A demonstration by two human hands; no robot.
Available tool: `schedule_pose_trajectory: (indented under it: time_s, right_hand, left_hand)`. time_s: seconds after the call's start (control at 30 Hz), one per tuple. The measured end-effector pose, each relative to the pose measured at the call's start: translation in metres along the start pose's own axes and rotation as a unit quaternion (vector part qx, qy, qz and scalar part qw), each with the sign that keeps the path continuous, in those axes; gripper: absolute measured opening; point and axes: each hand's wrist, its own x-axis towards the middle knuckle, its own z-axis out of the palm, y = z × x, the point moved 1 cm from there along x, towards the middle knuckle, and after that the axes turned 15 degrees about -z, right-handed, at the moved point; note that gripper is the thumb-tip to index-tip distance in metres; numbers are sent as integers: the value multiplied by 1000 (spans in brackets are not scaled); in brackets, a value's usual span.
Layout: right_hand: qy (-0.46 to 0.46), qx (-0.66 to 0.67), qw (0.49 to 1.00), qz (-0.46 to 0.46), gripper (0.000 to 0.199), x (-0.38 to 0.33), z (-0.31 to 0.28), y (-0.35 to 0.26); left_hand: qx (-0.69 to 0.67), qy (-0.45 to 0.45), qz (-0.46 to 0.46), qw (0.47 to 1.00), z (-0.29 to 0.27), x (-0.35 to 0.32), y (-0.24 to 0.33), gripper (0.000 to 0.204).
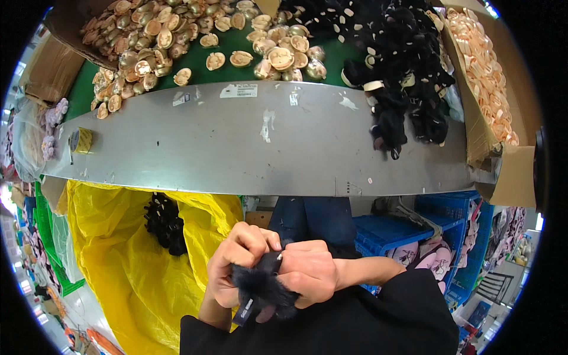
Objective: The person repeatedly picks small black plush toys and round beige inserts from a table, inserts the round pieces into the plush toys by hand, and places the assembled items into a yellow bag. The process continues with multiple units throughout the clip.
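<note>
A small black furry plush piece [263, 285] is held between my two hands, low in front of me, past the table's near edge. A dark fabric tag [244, 310] hangs from its lower left side. My left hand [238, 260] is closed on the left and top of the piece, thumb and fingertips pinching near its upper edge. My right hand [310, 273] grips it from the right with the fingers curled in. A tiny pale spot shows between the two hands; I cannot make out what it is. The fingertips are partly hidden in the fur.
A metal table edge [225, 154] fronts a green surface [216, 76] with gold and peach half shells [148, 44] and black furry pieces [396, 65]. A carton [479, 139] holds peach parts. Nearby are a tape roll [81, 141], yellow bag [112, 260] and blue crates [390, 231].
</note>
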Motion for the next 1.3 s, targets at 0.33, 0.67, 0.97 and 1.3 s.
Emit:
schedule_pose_trajectory:
  time_s: [0.33,0.67,0.97,1.3]
  right_hand:
    - [41,-68,996,-38,11,-6,-9,9]
    - [118,-90,985,94,25,-9,-15,8]
    - [168,-96,975,106,26,-18,-1,8]
    - [36,-259,965,15,27,-19,-44,29]
  left_hand:
    - [145,78,39,986,15,6,-8,29]
    - [347,201,94,911,22,-4,-17,39]
    - [459,241,197,832,14,-4,-25,40]
    - [-16,148,-198,969,24,26,-18,103]
